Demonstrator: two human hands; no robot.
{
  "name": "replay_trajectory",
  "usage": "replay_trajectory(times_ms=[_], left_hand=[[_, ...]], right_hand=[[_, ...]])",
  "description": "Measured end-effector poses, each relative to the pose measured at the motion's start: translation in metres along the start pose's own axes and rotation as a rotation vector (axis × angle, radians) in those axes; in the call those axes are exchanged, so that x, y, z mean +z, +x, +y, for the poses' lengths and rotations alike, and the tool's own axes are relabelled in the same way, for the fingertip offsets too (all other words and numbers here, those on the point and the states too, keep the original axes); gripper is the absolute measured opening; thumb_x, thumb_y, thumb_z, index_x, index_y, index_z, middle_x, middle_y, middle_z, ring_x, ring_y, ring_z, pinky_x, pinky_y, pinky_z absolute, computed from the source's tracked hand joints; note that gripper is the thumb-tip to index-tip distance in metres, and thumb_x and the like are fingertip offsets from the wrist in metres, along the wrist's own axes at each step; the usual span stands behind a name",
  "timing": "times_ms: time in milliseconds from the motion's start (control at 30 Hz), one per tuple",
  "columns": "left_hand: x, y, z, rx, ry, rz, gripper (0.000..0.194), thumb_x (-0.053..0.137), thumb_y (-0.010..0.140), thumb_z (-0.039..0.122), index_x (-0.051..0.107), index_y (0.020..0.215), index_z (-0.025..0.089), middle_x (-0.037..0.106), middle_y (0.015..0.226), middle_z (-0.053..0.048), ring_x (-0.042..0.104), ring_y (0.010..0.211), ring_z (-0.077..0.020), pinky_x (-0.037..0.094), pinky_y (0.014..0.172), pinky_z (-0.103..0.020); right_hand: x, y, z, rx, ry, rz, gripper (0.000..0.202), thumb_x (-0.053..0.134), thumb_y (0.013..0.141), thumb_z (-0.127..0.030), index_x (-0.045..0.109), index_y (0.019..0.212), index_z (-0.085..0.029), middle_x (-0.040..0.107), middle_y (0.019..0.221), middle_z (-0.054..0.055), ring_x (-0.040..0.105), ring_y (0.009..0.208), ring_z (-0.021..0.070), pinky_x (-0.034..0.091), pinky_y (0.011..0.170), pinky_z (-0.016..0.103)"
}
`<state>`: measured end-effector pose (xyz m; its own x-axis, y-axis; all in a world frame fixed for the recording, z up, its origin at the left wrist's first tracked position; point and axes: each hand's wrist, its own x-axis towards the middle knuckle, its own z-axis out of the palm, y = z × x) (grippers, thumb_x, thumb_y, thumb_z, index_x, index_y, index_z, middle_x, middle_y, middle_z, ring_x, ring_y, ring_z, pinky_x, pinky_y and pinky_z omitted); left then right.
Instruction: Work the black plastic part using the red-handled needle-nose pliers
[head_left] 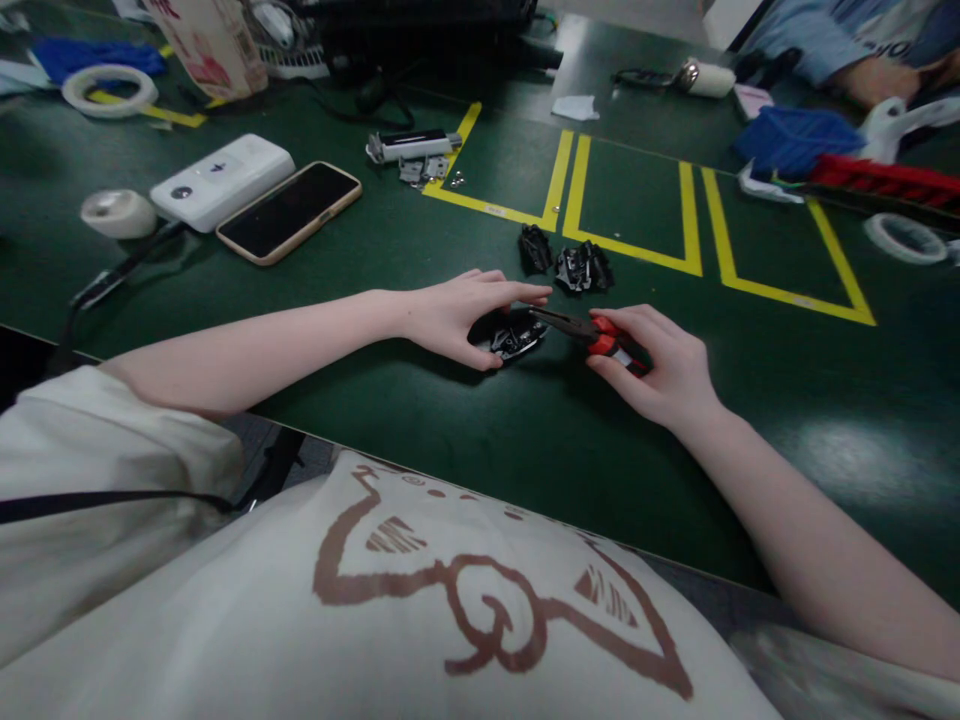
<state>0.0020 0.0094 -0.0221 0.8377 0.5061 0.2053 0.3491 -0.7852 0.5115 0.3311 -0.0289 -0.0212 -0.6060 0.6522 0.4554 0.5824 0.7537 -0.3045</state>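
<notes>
Workpiece: small black plastic part (516, 338), glossy, lying on the green table (465, 440) near the middle, just beyond the near edge. Detail inside it is too small to make out.
Left hand (457, 318): laid over the left and far side of the black plastic part, thumb underneath-near, fingers stretched across the top; it pinches the part lightly and presses it to the table, apparently to keep it from sliding under the tool.
Right hand (660, 365): fingers curled and pressed together around the red handles of the pliers (592, 333); grip looks firm, wrist low on the table for steadiness.
Pliers: dark nose points left, its tip touching or just over the right edge of the part; whether the nose is closed on anything cannot be told.
Spare parts: two similar black pieces (570, 266) just beyond the hands, touching the near line of the yellow tape squares (637, 200); probably kept within reach.
Far left: phone (289, 211) face up beside a white box (222, 181), a tape roll (118, 212) left of them, another tape roll (109, 89) farther off.
Far centre: small white-and-metal device (412, 146) with loose metal bits near it.
Far right: blue cloth (795, 140), red item (885, 180), and another person's sleeve (825, 35), well apart from the work.
</notes>
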Motion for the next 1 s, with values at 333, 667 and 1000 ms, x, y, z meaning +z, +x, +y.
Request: replay_trajectory(times_ms=[333,667,1000], left_hand=[[0.0062,0.0020,-0.0008,-0.048,0.088,0.101,0.047,0.073,0.089,0.044,0.071,0.129,0.019,0.068,0.136,-0.018,0.063,0.126,-0.0360,0.049,0.109,-0.050],[0.0066,0.0027,-0.0001,-0.027,0.092,0.126,0.044,0.073,0.095,0.053,0.074,0.124,0.020,0.070,0.132,-0.018,0.064,0.120,-0.0346,0.050,0.106,-0.049],[0.0043,0.0030,-0.0015,-0.020,0.075,0.123,0.042,0.065,0.099,0.054,0.075,0.120,0.020,0.072,0.125,-0.015,0.065,0.115,-0.0314,0.050,0.102,-0.043]], right_hand=[[-0.0019,-0.0002,-0.0012,0.047,-0.017,0.010,0.043,0.072,0.095,-0.040,0.074,0.136,-0.025,0.079,0.122,0.013,0.076,0.101,0.0361,0.063,0.084,0.053],[-0.0038,-0.0001,-0.0028,0.057,-0.027,-0.028,0.043,0.071,0.097,-0.042,0.073,0.136,-0.025,0.079,0.122,0.014,0.076,0.102,0.0366,0.064,0.085,0.055],[0.0003,-0.0003,-0.0003,-0.012,-0.066,-0.056,0.046,0.068,0.098,-0.048,0.071,0.138,-0.025,0.079,0.120,0.014,0.075,0.104,0.0371,0.064,0.087,0.056]])
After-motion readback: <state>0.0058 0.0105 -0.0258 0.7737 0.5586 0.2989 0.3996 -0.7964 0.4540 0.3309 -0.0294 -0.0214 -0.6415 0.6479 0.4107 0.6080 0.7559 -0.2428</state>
